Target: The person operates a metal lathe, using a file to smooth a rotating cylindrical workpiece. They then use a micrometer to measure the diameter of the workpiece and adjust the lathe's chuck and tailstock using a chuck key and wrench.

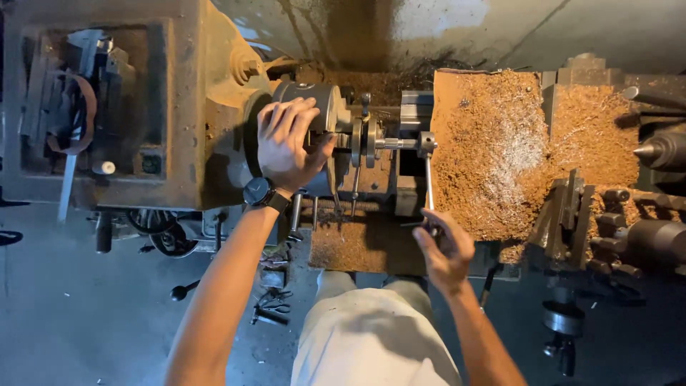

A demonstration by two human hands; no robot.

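Observation:
My left hand (286,143), with a black watch on the wrist, lies flat over the round steel chuck (321,107) of a lathe. From the chuck a short shaft with two discs (364,141) sticks out to the right and ends in a nut. A slim wrench (429,182) hangs from that nut toward me. My right hand (444,250) is closed around the wrench's lower end.
The lathe's worn headstock (128,107) fills the upper left. Brown chips cover the carriage (493,150) on the right, with the pointed tailstock centre (661,151) at the far right. Handles and levers (572,214) stick out along the front. My light trousers (371,336) are below.

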